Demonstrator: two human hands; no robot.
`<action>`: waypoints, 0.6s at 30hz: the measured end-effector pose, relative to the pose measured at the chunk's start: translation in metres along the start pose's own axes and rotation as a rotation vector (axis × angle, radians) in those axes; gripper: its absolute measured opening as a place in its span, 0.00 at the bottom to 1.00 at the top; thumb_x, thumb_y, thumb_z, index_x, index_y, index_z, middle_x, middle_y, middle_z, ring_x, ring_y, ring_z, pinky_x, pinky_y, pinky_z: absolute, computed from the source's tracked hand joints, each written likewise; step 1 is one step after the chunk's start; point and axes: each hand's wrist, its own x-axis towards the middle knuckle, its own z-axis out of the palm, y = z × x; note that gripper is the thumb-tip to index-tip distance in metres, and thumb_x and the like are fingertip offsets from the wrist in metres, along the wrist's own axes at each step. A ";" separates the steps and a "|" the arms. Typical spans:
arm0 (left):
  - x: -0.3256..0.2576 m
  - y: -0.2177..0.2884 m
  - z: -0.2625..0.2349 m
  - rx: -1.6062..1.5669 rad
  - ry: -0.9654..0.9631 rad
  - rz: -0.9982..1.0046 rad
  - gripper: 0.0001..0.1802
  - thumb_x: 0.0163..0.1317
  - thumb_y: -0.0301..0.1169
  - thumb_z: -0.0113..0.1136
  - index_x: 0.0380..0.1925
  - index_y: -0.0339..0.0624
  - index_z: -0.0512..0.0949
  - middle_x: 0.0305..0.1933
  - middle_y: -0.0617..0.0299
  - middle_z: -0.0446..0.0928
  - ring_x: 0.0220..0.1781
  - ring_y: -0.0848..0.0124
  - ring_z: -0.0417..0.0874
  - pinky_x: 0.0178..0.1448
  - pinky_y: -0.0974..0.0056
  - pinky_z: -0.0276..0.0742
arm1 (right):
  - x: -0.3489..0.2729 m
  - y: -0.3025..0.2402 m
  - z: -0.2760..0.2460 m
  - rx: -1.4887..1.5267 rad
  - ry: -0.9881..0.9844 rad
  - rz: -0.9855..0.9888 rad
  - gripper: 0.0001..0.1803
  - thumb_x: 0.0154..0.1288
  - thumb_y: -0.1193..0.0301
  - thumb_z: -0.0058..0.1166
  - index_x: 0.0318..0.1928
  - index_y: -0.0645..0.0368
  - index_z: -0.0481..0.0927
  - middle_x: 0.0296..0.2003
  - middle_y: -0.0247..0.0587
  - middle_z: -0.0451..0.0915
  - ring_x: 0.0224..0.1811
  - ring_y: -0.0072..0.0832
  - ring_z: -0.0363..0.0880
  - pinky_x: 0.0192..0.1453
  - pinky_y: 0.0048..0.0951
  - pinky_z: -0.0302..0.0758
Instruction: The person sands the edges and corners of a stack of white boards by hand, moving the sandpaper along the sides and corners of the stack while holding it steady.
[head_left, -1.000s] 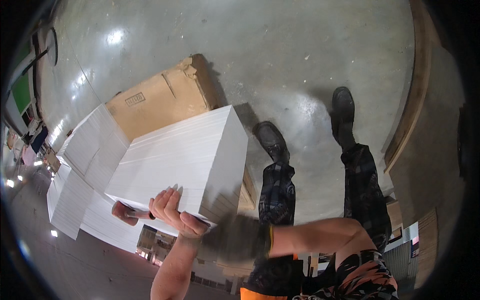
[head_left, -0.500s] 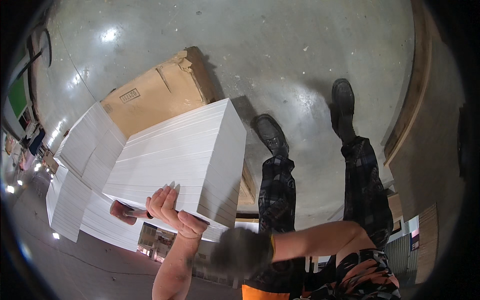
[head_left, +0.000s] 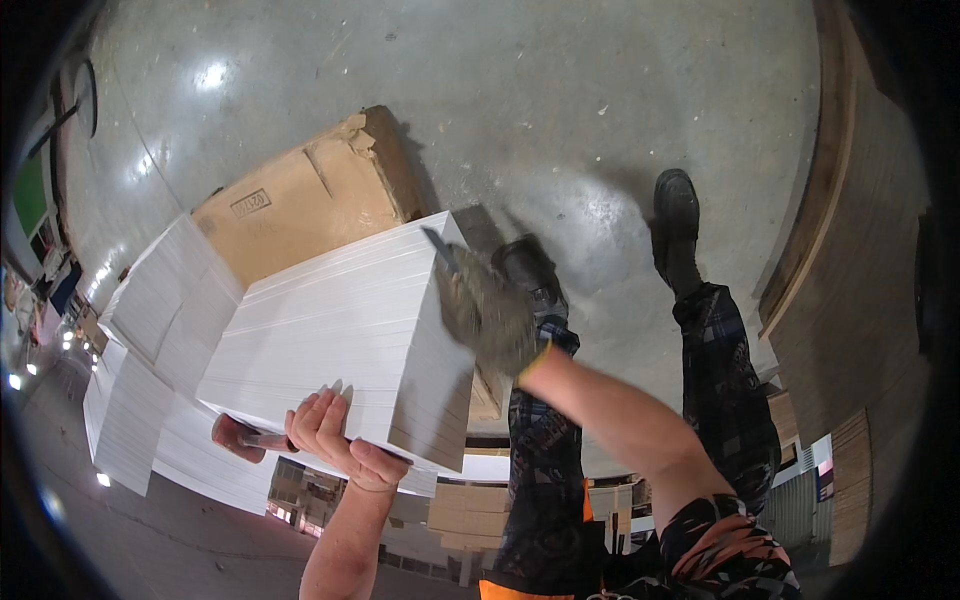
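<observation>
A large block of stacked white boards [head_left: 320,310] stands upright, thin edges lined up on its top. My bare left hand [head_left: 345,440] is closed around the handle of a hammer [head_left: 238,438], whose worn reddish head sticks out to the left. Its fingers also rest on the block's near edge. At the block's right side, my right hand [head_left: 490,310] wears a dark glove with a yellow cuff, slightly blurred. From this closed hand a thin, dark, flat blade [head_left: 437,246] points up and left by the block's far right corner.
A torn cardboard box [head_left: 300,205] lies on the grey floor beyond the block. More white board stacks [head_left: 170,290] stand to the left. My dark shoes [head_left: 676,200] are on the right, and a wooden-edged panel [head_left: 830,210] curves along the far right.
My gloved right hand has moved up and away from beside my left hand to the block's right side, and the blade now shows. My left hand keeps hold of the hammer.
</observation>
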 end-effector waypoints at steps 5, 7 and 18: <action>-0.003 -0.003 -0.002 -0.013 -0.028 0.002 0.25 0.72 0.45 0.30 0.50 0.37 0.70 0.52 0.50 0.70 0.59 0.55 0.65 0.68 0.46 0.56 | 0.051 0.073 0.014 -0.049 0.223 0.154 0.21 0.69 0.65 0.45 0.58 0.62 0.73 0.51 0.60 0.77 0.56 0.53 0.74 0.60 0.48 0.71; -0.005 -0.004 -0.001 -0.023 -0.028 0.001 0.25 0.72 0.45 0.30 0.50 0.37 0.69 0.53 0.50 0.70 0.59 0.55 0.65 0.68 0.46 0.56 | 0.060 0.089 0.027 0.013 0.261 0.219 0.20 0.69 0.64 0.45 0.57 0.61 0.74 0.49 0.60 0.77 0.55 0.53 0.74 0.60 0.49 0.70; -0.002 0.000 -0.004 -0.029 -0.060 -0.018 0.24 0.72 0.44 0.31 0.51 0.37 0.69 0.53 0.50 0.68 0.60 0.54 0.64 0.68 0.46 0.57 | 0.070 0.109 0.046 -0.216 0.343 0.034 0.18 0.68 0.67 0.45 0.54 0.62 0.76 0.45 0.56 0.80 0.49 0.51 0.77 0.59 0.48 0.70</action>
